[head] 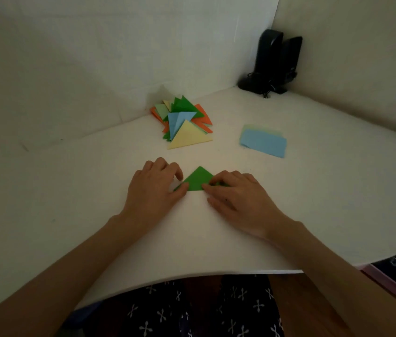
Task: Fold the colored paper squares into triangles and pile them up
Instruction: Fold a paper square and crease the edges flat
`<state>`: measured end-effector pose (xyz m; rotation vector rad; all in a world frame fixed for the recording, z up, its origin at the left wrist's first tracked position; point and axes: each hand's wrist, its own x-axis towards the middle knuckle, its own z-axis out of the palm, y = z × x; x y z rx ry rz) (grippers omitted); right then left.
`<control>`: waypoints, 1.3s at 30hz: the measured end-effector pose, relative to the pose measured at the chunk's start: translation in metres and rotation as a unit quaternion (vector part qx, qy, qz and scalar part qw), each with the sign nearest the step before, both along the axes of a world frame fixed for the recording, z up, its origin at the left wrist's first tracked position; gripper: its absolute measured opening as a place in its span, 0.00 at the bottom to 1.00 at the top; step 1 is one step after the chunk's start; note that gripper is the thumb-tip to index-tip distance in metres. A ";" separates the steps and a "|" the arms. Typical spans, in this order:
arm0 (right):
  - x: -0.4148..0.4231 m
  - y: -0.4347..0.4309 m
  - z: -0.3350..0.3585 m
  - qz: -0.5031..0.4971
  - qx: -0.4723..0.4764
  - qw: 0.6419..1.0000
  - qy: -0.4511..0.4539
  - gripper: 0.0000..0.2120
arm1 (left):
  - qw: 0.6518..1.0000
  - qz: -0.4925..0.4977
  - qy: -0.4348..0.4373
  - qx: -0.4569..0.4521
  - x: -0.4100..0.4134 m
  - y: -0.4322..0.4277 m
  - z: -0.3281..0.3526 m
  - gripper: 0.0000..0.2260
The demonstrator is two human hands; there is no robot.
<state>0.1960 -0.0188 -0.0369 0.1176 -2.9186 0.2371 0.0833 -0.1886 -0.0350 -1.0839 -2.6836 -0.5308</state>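
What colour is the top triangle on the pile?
Pale yellow folded paper triangle, head view.

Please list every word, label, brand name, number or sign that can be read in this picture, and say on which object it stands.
There is no readable text anywhere.
The green triangle, pile of folded triangles and stack of squares are plain paper with no print.
Black speakers: too dark to show any brand.
Dark fabric: the white crosses are a pattern, not text.
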 end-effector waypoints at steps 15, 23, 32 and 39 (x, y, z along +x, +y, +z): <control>-0.061 -0.017 0.007 -0.187 -0.055 0.981 -0.022 0.26 | 0.989 -0.135 0.054 -0.036 0.019 -0.028 -0.008 0.18; -0.073 0.026 0.006 -0.248 -0.080 0.964 0.057 0.19 | 0.987 -0.151 0.043 -0.016 0.018 -0.026 -0.008 0.18; -0.039 0.114 0.010 -0.306 -0.112 0.945 0.005 0.26 | 0.989 -0.068 0.052 -0.124 -0.023 0.021 -0.001 0.31; -0.036 0.119 0.003 -0.297 -0.062 0.952 0.025 0.23 | 0.983 -0.003 0.077 -0.169 -0.041 0.040 0.003 0.36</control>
